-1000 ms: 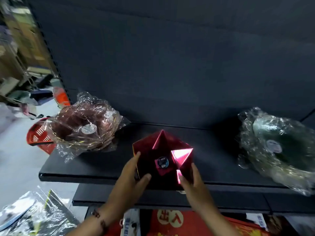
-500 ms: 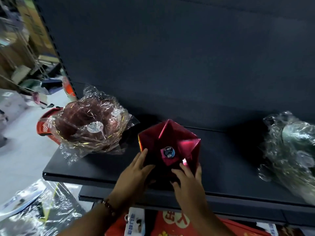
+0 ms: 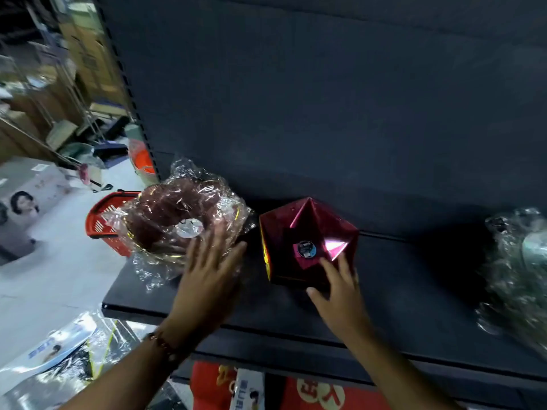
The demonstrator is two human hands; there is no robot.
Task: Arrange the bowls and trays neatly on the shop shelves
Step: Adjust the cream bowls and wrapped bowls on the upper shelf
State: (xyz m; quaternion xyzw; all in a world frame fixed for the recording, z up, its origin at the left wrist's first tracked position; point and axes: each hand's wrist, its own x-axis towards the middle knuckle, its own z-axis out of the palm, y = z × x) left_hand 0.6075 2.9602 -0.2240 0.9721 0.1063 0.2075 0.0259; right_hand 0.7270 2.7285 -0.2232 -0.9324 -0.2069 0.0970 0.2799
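Shelf: dark shop shelf (image 3: 399, 279) with a dark back panel; I see shop clutter and a red basket (image 3: 102, 221) on the floor off to the left.
Red tray: faceted, glossy red bowl-tray (image 3: 307, 241) sits mid-shelf, a round sticker at its centre, nothing inside it.
Right hand: my right hand (image 3: 340, 287) rests on the tray's near right corner, fingers spread and nearly straight, steadying, not clasping.
Left hand: my left hand (image 3: 207, 273) is flat and blurred, fingers extended over the near edge of the wrapped brown bowl (image 3: 177, 223); I cannot tell if it touches the film.
Brown bowl: lies at the shelf's left end, just beside the red tray, sealed in crinkled clear plastic with a white label; apparently empty otherwise.
Green bowl: another wrapped bowl (image 3: 521, 276) lies well apart at the right edge, partly out of view.
Step, as I judge it: square up the brown bowl. I would push on the rim, not the loose film, and slide it back from the shelf's left edge while holding the tray steady.
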